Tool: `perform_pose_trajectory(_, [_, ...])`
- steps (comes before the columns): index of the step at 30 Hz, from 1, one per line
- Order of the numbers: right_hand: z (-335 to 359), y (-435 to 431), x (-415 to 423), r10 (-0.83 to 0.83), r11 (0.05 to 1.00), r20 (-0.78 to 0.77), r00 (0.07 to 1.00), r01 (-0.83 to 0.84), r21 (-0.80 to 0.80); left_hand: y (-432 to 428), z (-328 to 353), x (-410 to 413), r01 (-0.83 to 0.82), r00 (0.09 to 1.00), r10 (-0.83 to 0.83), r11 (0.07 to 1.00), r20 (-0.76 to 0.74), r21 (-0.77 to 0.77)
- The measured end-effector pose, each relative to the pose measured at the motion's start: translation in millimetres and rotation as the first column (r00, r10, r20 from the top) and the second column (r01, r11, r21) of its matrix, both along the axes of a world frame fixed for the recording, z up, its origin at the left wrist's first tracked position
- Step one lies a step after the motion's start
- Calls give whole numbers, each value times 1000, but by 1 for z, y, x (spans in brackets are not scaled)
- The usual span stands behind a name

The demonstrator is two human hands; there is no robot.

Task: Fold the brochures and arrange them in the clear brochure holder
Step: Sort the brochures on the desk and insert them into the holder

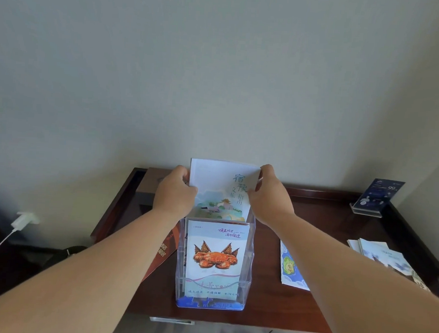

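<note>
A clear brochure holder (pixel 250 247) stands at the middle front of a dark wooden table (pixel 319 222). Its front pocket holds a folded brochure with an orange crab picture (pixel 214 260). A folded white brochure with blue characters and a landscape drawing (pixel 221 189) stands upright in the back pocket, its top half sticking out. My left hand (pixel 174 192) grips that brochure's left edge and my right hand (pixel 270 194) grips its right edge near the top.
A blue-and-white brochure (pixel 290 268) lies flat right of the holder. A small stack of pale brochures (pixel 384 254) sits at the table's right edge. A brown leaflet (pixel 164 250) lies left of the holder. A dark sign in an acrylic stand (pixel 375 197) occupies the back right corner.
</note>
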State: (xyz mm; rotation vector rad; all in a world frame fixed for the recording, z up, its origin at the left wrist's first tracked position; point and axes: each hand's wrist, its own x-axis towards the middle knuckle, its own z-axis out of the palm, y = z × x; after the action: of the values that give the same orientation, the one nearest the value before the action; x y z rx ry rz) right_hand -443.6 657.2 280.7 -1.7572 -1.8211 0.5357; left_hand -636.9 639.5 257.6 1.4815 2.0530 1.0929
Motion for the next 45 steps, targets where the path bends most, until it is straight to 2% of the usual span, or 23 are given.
perform_pose_trajectory(4, [-10,-4,-2,-15,998,59,998,18,-54,-3,-5,-2,-4,999,6,999,45,-47])
perform_pose_trajectory(11, [-17,-7,-4,-31,996,90,995,39,-81,-1,1,2,-17,999,18,999,27,-43])
perform_pose_trajectory(19, [-15,-4,-11,-79,992,140,987,92,-88,-2,8,2,-21,998,20,1000,-54,-12])
perform_pose_trajectory(23, [-15,-9,-13,-92,990,94,991,102,-99,-3,16,3,-30,996,27,999,-90,-32])
perform_pose_trajectory(26, [-10,-17,-7,-95,992,26,995,97,-77,-3,33,15,-34,997,37,998,-63,56])
perform_pose_trajectory(29, [-5,-28,7,-111,994,0,994,111,-1,-2,54,44,32,997,-16,969,-70,245])
perform_pose_trajectory(31, [-4,-35,26,-150,989,9,989,149,20,-2,64,73,134,990,-113,929,-80,346])
perform_pose_trajectory(34, [-7,-48,71,-235,972,13,972,235,-14,-5,65,125,289,956,-287,877,-66,382])
perform_pose_trajectory(37, [-17,-63,128,-334,941,44,942,335,-48,-13,51,181,395,914,-405,864,-36,312])
perform_pose_trajectory(40, [-34,-75,189,-417,901,94,904,425,-88,-21,22,233,504,858,-513,849,15,160])
perform_pose_trajectory(45, [-73,-89,291,-461,844,163,872,488,-223,-24,-48,318,570,822,-559,810,113,-139])
